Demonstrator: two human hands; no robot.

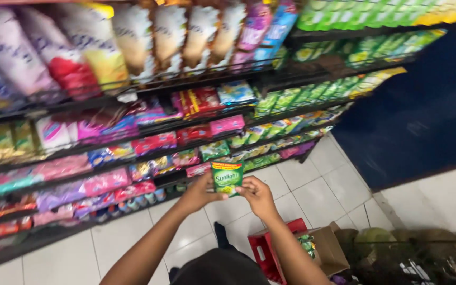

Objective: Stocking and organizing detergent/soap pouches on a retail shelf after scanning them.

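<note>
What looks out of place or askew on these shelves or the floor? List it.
Nothing clearly stands out. Both hands, left and right, hold a small green pouch in front of the shelves. The packets there sit in rows. A red crate and an open cardboard box stand on the tiled floor. Blur hides finer detail.

A long rack of dark shelves (149, 89) fills the left and middle of the view, tilted in the frame. Its top tier carries big soft bags (80, 53) in white, lilac, yellow and red; the tiers below hold rows of small pink and red packets (154, 142), and toward the rack's far right end the stock turns to green packets (312, 95). Below the rack lies a white tiled floor (317, 195). Right of the rack stands a dark blue wall (423, 116). On the floor in front of the rack sit a red crate (264, 253) and, just beside it, an open cardboard box (331, 250) (contents blurred).
</note>
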